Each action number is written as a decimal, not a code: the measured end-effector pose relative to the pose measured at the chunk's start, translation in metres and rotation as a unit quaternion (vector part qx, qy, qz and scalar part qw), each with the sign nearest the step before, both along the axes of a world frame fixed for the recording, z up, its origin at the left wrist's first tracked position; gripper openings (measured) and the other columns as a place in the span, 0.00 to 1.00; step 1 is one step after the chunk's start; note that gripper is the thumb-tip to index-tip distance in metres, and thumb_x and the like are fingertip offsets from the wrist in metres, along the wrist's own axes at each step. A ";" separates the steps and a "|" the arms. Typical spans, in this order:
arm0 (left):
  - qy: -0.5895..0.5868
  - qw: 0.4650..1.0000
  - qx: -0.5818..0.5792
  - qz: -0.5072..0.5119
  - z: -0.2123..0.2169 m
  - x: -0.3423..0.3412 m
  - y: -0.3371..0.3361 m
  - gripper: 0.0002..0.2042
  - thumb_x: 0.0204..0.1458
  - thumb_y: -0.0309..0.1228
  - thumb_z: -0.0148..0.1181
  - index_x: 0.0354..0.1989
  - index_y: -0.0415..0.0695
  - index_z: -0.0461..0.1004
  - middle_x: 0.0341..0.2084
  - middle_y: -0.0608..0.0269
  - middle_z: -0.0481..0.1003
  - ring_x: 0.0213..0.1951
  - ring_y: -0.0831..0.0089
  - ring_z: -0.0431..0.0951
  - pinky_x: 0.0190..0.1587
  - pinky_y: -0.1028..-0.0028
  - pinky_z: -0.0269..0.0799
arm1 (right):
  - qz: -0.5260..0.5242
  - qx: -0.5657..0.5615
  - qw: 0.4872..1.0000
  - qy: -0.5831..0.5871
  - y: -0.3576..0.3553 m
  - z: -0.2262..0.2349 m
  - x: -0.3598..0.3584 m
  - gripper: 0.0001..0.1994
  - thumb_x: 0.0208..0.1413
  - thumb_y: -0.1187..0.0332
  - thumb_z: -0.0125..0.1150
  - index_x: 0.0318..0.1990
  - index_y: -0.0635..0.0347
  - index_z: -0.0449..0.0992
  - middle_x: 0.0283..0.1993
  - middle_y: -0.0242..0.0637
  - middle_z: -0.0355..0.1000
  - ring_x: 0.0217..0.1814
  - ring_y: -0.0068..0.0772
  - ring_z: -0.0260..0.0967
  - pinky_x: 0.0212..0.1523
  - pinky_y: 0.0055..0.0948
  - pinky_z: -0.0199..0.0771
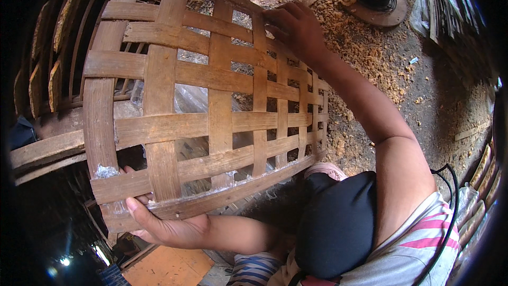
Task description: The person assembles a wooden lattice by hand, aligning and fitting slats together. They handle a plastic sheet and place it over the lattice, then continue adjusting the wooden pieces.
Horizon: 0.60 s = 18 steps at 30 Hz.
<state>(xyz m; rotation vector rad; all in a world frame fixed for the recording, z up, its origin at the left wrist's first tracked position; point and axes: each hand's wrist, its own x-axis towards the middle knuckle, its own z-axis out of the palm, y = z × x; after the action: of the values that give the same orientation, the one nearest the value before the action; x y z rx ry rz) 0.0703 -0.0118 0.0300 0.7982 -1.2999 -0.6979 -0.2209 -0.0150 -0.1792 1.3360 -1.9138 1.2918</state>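
A large panel of wide, flat brown bamboo-like strips woven in an open lattice (161, 82) stands tilted before me. My left hand (164, 225) grips its lower left corner, thumb on the bottom rim and fingertips showing through a gap behind. Along the panel's upper edge, my right hand (299, 29) is closed over the rim, some of its fingers hidden. Whitish residue (107, 171) clings to the strips near the lower left corner and along the bottom rim. Clear plastic sheeting shows through the gaps.
Brown crumbs and shavings litter the floor (365, 79). At the top right is a round wooden base (381, 16) wound with dark cord. Slatted wooden racks (58, 47) stand at the left, with a plank (47, 148) below. An orange board (169, 267) lies at the bottom.
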 end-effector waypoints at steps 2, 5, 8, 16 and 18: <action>0.008 1.000 0.003 0.008 0.001 -0.002 0.002 0.29 0.63 0.33 0.46 0.66 0.24 0.50 0.59 0.28 0.62 0.62 0.51 0.67 0.62 0.52 0.71 | -0.039 -0.015 0.999 0.025 -0.008 0.001 0.004 0.16 0.46 0.66 0.70 0.44 0.47 0.77 0.36 0.30 0.71 0.42 0.39 0.69 0.42 0.40 0.69; 0.011 1.000 0.010 0.015 0.002 -0.005 0.005 0.29 0.63 0.33 0.46 0.66 0.25 0.50 0.60 0.28 0.62 0.63 0.51 0.66 0.62 0.52 0.71 | -0.075 0.001 0.994 0.079 -0.011 -0.002 0.003 0.14 0.45 0.64 0.67 0.42 0.47 0.76 0.36 0.29 0.70 0.42 0.39 0.68 0.45 0.42 0.68; 0.008 1.000 0.022 0.014 0.003 -0.003 0.005 0.29 0.63 0.33 0.46 0.66 0.25 0.51 0.60 0.29 0.62 0.62 0.52 0.67 0.62 0.52 0.70 | -0.085 0.007 0.986 0.141 -0.006 -0.004 0.005 0.10 0.47 0.66 0.67 0.38 0.46 0.76 0.35 0.27 0.70 0.41 0.35 0.69 0.43 0.39 0.67; 0.021 0.999 0.032 -0.006 0.001 0.008 -0.001 0.25 0.62 0.31 0.49 0.64 0.27 0.56 0.57 0.34 0.66 0.58 0.55 0.72 0.59 0.56 0.75 | -0.123 0.169 0.966 -0.153 0.011 -0.042 -0.030 0.05 0.53 0.67 0.62 0.38 0.48 0.77 0.40 0.30 0.76 0.47 0.41 0.71 0.49 0.47 0.67; 0.030 0.999 0.034 -0.004 0.000 0.015 -0.005 0.25 0.62 0.29 0.51 0.63 0.27 0.57 0.57 0.35 0.67 0.57 0.55 0.73 0.57 0.57 0.76 | -0.145 0.473 0.839 -0.227 0.025 -0.048 -0.046 0.10 0.55 0.66 0.61 0.44 0.51 0.78 0.46 0.36 0.76 0.53 0.45 0.70 0.53 0.48 0.67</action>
<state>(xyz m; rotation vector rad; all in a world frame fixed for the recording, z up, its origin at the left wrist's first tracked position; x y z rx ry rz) 0.0851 -0.0163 0.0302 0.8219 -1.2306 -0.7709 -0.2669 0.0095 -0.2276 1.0620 -3.1809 0.4840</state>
